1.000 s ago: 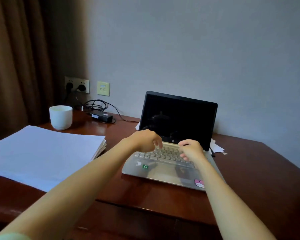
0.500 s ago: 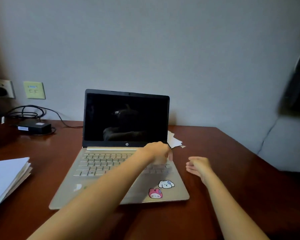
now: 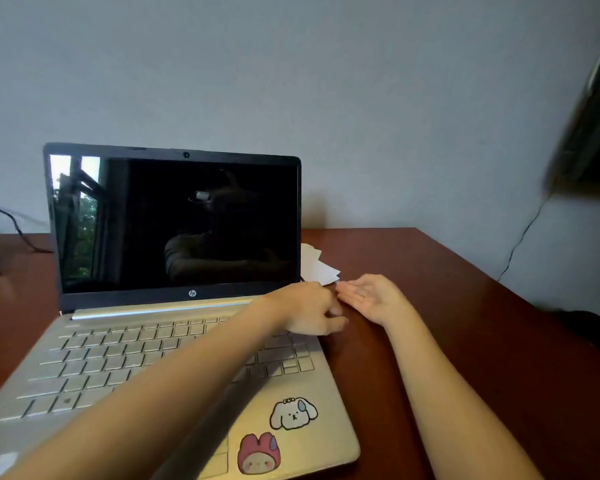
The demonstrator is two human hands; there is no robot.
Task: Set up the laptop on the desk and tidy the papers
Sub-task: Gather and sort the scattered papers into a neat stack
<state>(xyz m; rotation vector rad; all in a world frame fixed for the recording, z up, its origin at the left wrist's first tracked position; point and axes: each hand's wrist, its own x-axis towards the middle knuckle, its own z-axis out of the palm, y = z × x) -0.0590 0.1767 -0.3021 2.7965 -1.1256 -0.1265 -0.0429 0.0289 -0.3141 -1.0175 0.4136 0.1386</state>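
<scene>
The silver laptop (image 3: 125,362) stands open on the brown desk (image 3: 465,341), its screen dark. Two cartoon stickers sit on its right palm rest. A few white paper slips (image 3: 317,268) lie behind the laptop's right rear corner. My left hand (image 3: 307,311) reaches across the keyboard to the laptop's upper right corner, fingers loosely curled, holding nothing I can see. My right hand (image 3: 373,296) lies on the desk just right of it, palm up with fingers straight, fingertips close to the slips.
A black cable (image 3: 18,230) runs along the desk at the far left. At the upper right a dark blurred object (image 3: 589,126) hangs by the wall, with a thin cord below it. The desk's right edge drops off near a dark shape (image 3: 589,327).
The view has swung right and closer; the paper stack and charger have left the frame. Both hands have moved off the keyboard toward the laptop's right rear corner, and the right hand has turned palm up.
</scene>
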